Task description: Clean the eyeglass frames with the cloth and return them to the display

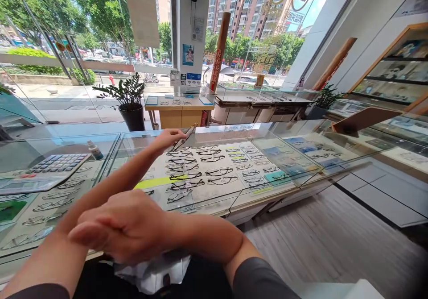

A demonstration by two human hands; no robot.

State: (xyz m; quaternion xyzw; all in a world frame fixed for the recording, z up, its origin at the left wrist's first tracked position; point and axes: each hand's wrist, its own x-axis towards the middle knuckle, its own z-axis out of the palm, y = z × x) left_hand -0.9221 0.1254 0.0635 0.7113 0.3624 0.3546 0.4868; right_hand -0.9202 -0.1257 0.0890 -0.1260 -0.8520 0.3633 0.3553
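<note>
My left hand (169, 139) is stretched out over the glass display counter (230, 207), pinching a pair of eyeglasses (190, 132) that stands tilted above the glass. Beneath it, rows of dark-framed glasses (183, 160) lie inside the case on a white base. Close to the camera, my right hand (123, 227) crosses in front of my left forearm with its fingers curled closed. Whether those fingers hold anything is hidden. Some crumpled clear plastic (150, 274) shows below the right wrist, by my lap.
A large calculator (55, 167) and a small bottle (95, 150) stand on the counter at left. At right is a brown tilted board (368, 118). Potted plants (131, 114), more display cases (264, 96) and tall windows line the far side. Grey flooring (301, 232) lies at right.
</note>
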